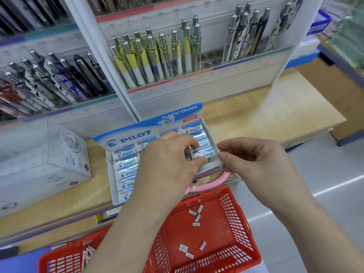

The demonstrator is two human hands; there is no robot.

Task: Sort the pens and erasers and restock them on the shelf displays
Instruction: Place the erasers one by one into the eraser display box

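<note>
Head view: your left hand [169,160] pinches an eraser [204,154] in the right column of the box [109,174] on the shelf [256,119] — apparently seating it. Your right hand [256,160] curls its fingers at the box's corner, likely steadying it; whether it actually grips is unclear. Your left hand hides the middle columns.
</note>
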